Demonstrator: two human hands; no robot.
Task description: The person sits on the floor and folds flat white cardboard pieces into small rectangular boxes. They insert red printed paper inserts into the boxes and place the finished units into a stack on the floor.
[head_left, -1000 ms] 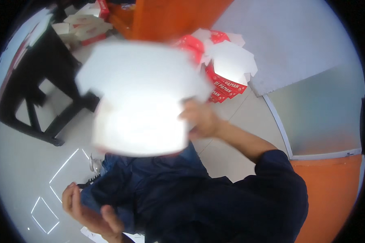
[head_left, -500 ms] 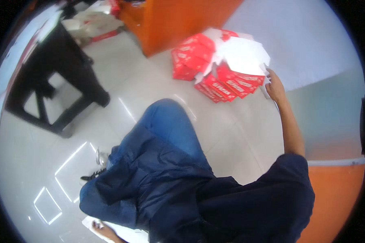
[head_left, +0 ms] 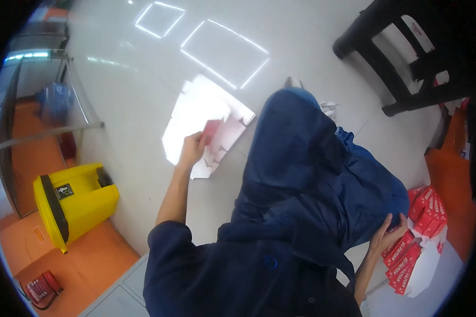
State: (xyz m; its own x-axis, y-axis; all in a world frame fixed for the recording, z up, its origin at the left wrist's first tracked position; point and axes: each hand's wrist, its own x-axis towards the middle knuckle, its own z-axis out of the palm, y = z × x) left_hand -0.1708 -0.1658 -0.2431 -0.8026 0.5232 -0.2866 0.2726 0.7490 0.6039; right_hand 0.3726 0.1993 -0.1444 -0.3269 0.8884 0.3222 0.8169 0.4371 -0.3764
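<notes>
My left hand pinches the edge of a flat cardboard box blank with a red patch near my fingers. Its white side faces up, with cut flaps and slots along the edges, over the floor left of my legs. Several blanks may be stacked there; I cannot tell. At the lower right, my right hand rests beside my knee with its fingers apart, holding nothing that I can see. Right next to it stand red-and-white folded boxes, with more red boxes beyond them.
A black stool stands at the upper right. On the left are a yellow bin, a metal-legged frame, a blue water bottle and a red object. An orange panel borders the boxes.
My view has swung left, away from the red boxes. My left hand now grips the flat cardboard beside my legs; my right hand has left the boxes' white top and come near my knee.
</notes>
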